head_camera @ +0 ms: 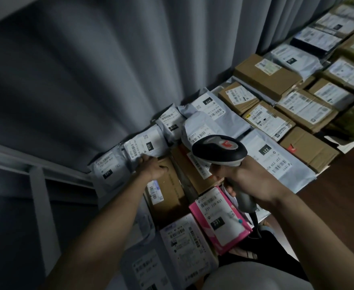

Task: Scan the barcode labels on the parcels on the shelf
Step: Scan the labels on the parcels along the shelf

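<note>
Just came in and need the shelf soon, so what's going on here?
A person is scanning parcel labels. The right hand grips a handheld barcode scanner, its head held over the parcels. The left hand reaches out to a grey mailer bag labelled 010 at the back row by the curtain. Many cardboard boxes and a pink parcel lie label-up.

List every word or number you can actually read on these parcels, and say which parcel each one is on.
"231" and "231 239 K01": pink parcel.
"231" and "231 239 K0": large grey mailer, right of the scanner.
"010": grey mailer at the left hand.
"010": grey mailer further back.
All other print is too small or blurred.
</note>
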